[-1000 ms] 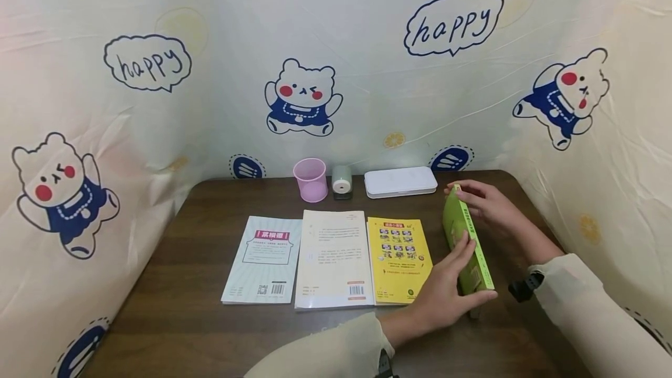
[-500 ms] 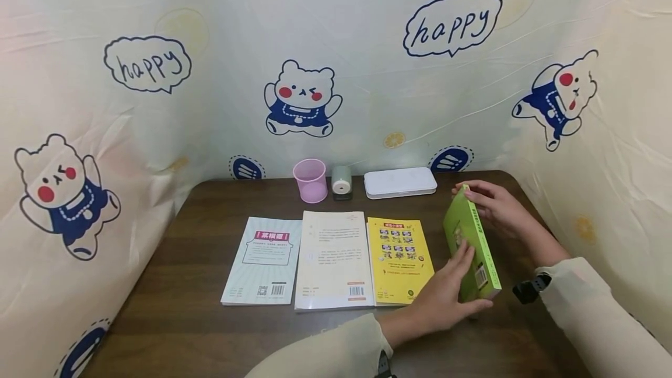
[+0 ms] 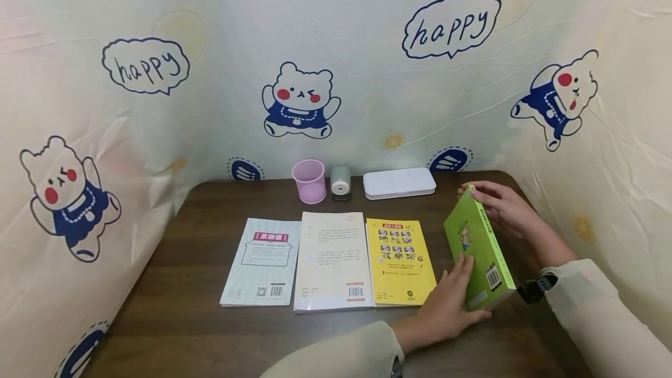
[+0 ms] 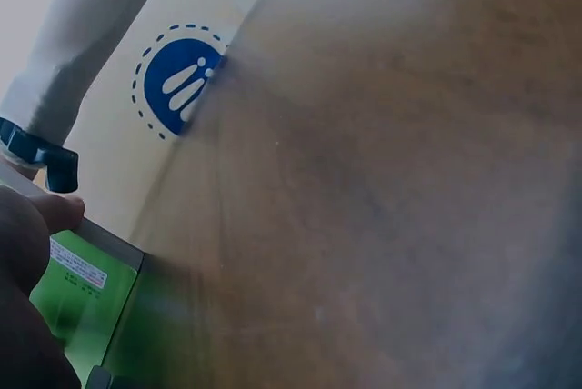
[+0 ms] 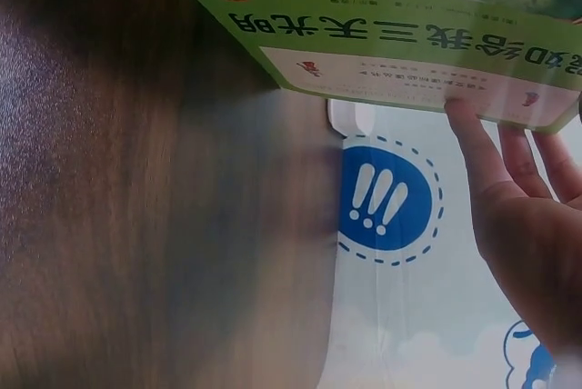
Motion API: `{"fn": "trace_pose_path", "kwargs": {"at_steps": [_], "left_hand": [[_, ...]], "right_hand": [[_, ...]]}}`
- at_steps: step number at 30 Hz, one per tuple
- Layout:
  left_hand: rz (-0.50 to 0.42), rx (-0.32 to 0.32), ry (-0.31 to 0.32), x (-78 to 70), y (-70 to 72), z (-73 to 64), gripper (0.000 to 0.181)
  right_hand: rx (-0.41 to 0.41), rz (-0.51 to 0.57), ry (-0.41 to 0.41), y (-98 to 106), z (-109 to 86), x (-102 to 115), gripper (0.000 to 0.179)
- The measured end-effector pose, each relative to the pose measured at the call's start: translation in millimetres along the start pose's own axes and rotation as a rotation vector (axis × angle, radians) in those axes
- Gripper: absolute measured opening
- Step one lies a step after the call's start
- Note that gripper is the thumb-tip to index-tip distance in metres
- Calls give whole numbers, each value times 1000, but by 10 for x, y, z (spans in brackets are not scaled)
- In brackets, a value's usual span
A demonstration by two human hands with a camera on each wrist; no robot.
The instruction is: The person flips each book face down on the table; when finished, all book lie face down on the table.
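Both hands hold a green book point(image 3: 480, 255) on its edge, leaning at the right side of the table. Its spine faces up and its back cover, with a barcode, faces left. The left hand point(image 3: 446, 308) has its fingers against the back cover and its thumb at the near lower edge. At the far end, the right hand point(image 3: 504, 209) grips the top corner, thumb by the spine. The right wrist view shows the front cover point(image 5: 400, 39) and fingertips point(image 5: 462, 109) at its edge. Left of the book lie a yellow book point(image 3: 401, 261), a white book point(image 3: 333, 261) and a light blue book point(image 3: 265, 261).
Along the back of the brown table point(image 3: 173, 314) stand a pink cup point(image 3: 311, 182), a small green-grey device point(image 3: 340, 182) and a flat white case point(image 3: 399, 184). A printed cloth point(image 3: 220, 86) hangs around the back and sides.
The green book has tilted over to the right, so more of its back cover shows. The right hand has shifted slightly right with it; the left hand has moved slightly right too.
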State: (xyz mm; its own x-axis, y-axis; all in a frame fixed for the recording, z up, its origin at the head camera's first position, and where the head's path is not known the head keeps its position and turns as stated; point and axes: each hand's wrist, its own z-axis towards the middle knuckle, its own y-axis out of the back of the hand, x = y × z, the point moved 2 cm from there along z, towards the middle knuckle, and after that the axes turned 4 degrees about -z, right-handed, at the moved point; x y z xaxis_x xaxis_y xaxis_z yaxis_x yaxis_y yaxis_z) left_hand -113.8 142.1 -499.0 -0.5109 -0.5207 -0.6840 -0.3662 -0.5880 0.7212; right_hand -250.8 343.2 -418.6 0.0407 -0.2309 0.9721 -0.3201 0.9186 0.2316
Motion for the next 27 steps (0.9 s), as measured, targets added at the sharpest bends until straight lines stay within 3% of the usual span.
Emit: {"fn": "trace_pose_path", "kwargs": {"at_steps": [7, 17, 27], "left_hand": [[99, -4, -32, -7, -3, -19, 98], [201, -26, -76, -39, -11, -32, 91], [341, -5, -112, -46, 2, -62, 76]], "right_hand": [[30, 28, 6, 52, -34, -33, 30], [106, 110, 2, 180, -117, -86, 42], [169, 93, -74, 293, -213, -151, 50]]}}
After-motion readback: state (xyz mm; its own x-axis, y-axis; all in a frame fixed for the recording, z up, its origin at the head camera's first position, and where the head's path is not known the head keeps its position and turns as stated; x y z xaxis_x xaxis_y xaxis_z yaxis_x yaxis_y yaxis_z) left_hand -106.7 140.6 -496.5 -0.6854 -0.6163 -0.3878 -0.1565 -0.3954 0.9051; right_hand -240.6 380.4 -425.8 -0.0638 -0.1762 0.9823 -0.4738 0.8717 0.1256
